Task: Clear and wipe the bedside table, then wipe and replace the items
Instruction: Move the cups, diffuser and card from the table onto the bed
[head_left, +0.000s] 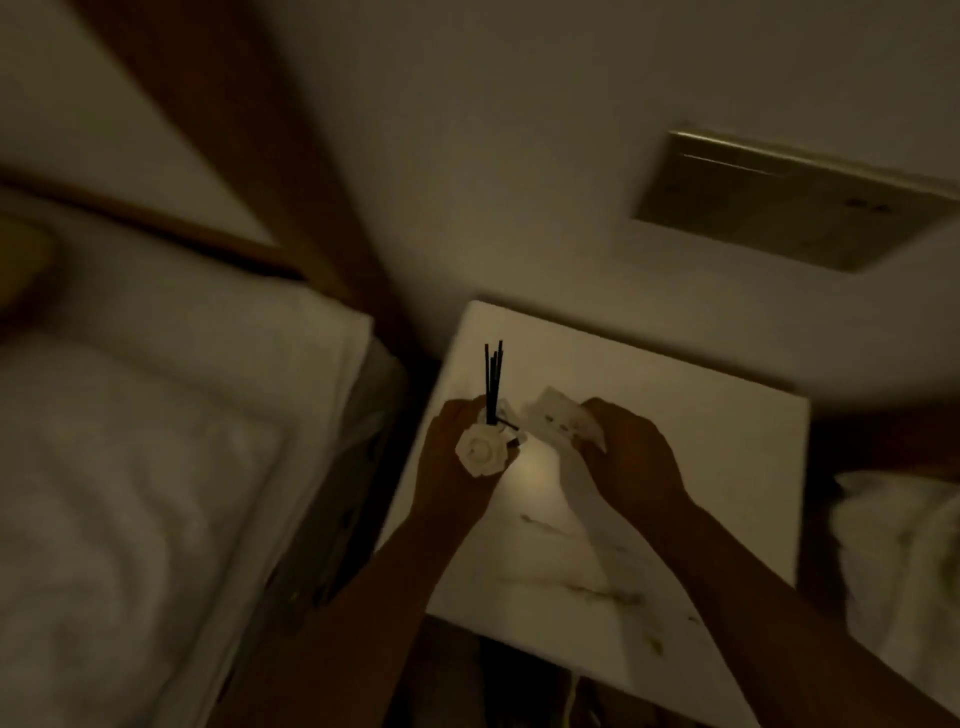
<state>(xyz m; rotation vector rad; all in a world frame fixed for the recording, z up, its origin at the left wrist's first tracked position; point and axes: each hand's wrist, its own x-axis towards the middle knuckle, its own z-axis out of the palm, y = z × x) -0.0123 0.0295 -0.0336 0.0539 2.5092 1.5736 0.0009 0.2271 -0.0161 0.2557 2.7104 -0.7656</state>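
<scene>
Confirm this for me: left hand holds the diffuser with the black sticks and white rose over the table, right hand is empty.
Not quite. In the head view the right hand is not empty: it grips a white cloth. The left hand does hold the diffuser over the table.
</scene>
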